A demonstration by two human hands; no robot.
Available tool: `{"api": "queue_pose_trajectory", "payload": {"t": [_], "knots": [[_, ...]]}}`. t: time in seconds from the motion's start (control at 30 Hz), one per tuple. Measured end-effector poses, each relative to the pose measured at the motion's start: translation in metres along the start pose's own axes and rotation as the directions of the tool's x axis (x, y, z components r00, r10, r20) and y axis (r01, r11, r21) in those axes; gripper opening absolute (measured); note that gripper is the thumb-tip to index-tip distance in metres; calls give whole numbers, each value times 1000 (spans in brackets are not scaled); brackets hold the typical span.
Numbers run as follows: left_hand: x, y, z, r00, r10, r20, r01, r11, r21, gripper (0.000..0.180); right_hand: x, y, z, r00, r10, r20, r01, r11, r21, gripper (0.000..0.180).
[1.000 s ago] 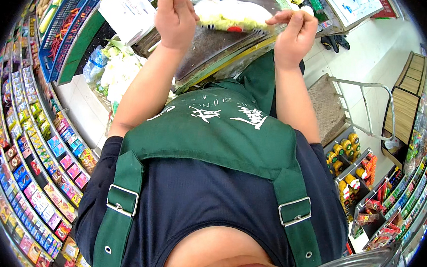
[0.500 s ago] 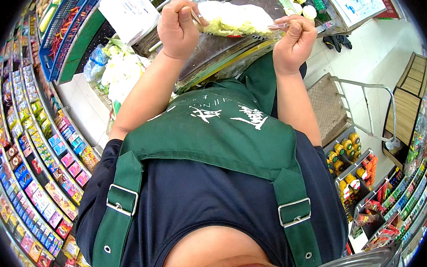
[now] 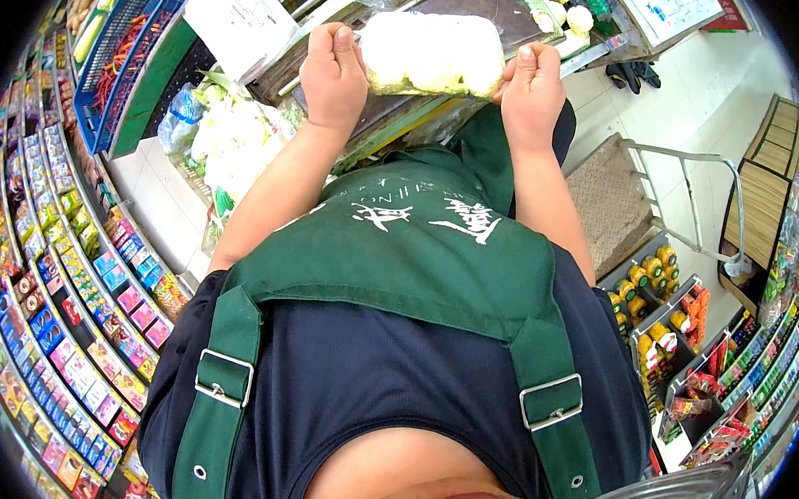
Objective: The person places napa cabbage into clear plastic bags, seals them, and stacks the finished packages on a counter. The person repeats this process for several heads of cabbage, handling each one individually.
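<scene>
Between my hands a pale white and yellow-green vegetable pack [image 3: 432, 54], seemingly in clear film, is held up above the worktop; its exact kind is hard to tell. My left hand [image 3: 334, 76] is closed at its left end, thumb up. At the opposite end my right hand [image 3: 530, 84] is likewise closed, fingers curled in. The fingertips are partly hidden from this angle. Behind the pack lies a dark board [image 3: 487, 12] on the worktop.
At left, vegetable leaves [image 3: 232, 143] are heaped beside a blue plastic bag [image 3: 182, 113]. A blue crate [image 3: 123, 59] of red chillies stands farther left, near a white stack of bags or sheets [image 3: 241, 25]. A flat trolley [image 3: 615, 194] stands at right; white round vegetables [image 3: 578, 21] lie beyond the worktop.
Both hands have come slightly lower and nearer together. The pack has turned, now showing a broader white face, and the film ends pulled out beside it no longer show.
</scene>
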State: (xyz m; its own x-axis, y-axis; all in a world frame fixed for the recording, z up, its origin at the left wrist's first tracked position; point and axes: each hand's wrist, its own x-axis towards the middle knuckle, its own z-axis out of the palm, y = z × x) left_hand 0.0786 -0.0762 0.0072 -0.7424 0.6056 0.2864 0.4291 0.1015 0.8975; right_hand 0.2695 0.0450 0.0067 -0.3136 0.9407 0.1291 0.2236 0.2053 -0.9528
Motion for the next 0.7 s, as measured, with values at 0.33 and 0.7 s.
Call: {"api": "queue_pose_trajectory", "payload": {"t": [0.33,0.7], "knots": [[-22,-33,0,994,-108,18,101,965,240,22,-12,24,5,997,74,37,-69,990,-121,24],[-32,-38,1,985,-106,133,59,945,321,25,-26,72,8,998,47,49,-39,988,-152,27]]}}
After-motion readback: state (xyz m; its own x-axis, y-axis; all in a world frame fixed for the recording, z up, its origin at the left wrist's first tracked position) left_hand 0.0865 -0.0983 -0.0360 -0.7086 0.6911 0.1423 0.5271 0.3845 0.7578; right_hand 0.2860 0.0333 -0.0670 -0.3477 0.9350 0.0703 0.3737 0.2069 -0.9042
